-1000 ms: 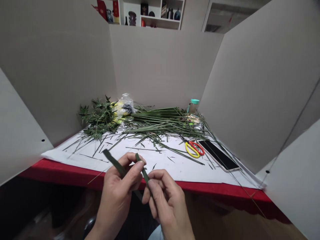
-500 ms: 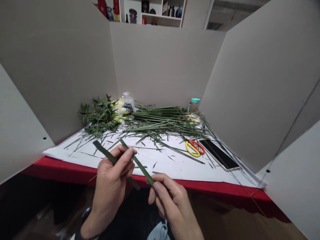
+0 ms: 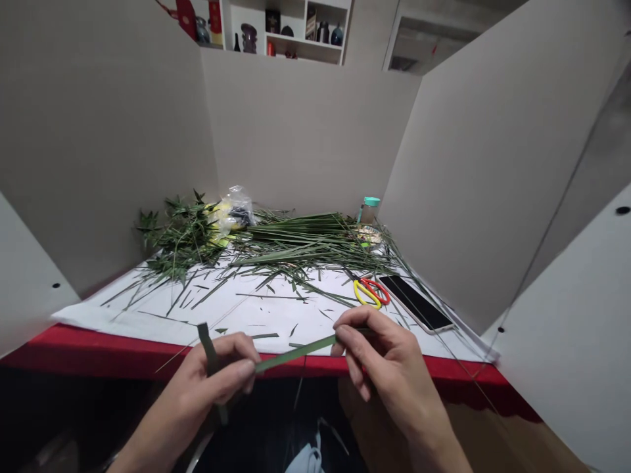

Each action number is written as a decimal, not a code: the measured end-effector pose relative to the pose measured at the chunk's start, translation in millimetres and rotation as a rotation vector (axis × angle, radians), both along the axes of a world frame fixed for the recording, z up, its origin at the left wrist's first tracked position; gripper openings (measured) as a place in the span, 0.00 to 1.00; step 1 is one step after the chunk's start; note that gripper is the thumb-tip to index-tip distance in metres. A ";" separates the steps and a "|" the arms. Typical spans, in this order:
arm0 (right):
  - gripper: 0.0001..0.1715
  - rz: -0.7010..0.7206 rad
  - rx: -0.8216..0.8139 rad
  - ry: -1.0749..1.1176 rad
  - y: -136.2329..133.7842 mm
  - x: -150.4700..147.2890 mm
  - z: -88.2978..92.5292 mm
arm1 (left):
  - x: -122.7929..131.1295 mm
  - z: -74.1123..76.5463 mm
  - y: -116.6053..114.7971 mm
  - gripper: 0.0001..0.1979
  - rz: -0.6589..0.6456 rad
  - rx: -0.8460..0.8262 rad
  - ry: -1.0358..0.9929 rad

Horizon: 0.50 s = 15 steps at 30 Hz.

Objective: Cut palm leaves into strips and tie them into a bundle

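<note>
My left hand (image 3: 224,374) is closed in a pinch on a narrow green leaf strip (image 3: 294,353) near the table's front edge. One end of the strip sticks up past my left fingers; the other runs right to my right hand (image 3: 382,355), which pinches it between thumb and forefinger. The strip is stretched almost level between both hands. Behind them on the white sheet (image 3: 256,309) lies a pile of long green leaves (image 3: 305,240) and a bunch of leafy twigs (image 3: 180,233).
Scissors with yellow and red handles (image 3: 369,292) and a dark phone (image 3: 414,302) lie at the right. A small jar with a teal lid (image 3: 369,210) and a clear plastic bag (image 3: 236,207) stand at the back. Grey cardboard walls (image 3: 296,131) enclose the table.
My hands have drawn apart and lower: the right hand slid right along the strip, turning it from steeply slanted to nearly level. The view shifted a little to the right.
</note>
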State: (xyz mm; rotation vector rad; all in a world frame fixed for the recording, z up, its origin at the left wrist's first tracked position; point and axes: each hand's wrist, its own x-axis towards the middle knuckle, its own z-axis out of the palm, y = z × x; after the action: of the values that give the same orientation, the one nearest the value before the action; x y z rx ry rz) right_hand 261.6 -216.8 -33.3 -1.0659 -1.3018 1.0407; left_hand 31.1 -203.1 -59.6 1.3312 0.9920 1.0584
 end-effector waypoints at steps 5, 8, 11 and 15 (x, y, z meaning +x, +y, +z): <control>0.07 0.173 0.051 -0.241 3.8 1.4 12.0 | 6.8 5.9 -0.2 0.12 -0.191 0.096 0.214; 0.04 0.170 0.067 -0.207 1.8 -6.0 11.4 | 18.9 7.0 -2.9 0.15 -0.282 0.096 0.206; 0.15 0.153 0.013 -0.015 -2.0 -12.8 6.7 | 24.3 1.4 -7.9 0.18 -0.271 0.039 0.180; 0.17 0.227 -0.050 0.204 -6.1 -18.1 -3.0 | 23.4 -7.7 -15.0 0.21 -0.274 -0.028 0.143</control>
State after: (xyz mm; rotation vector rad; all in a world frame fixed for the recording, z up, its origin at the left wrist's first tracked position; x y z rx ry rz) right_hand 243.5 -222.9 -36.3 -0.8367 -1.2550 1.3225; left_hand 54.4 -218.2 -67.3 1.4872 0.8944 0.7480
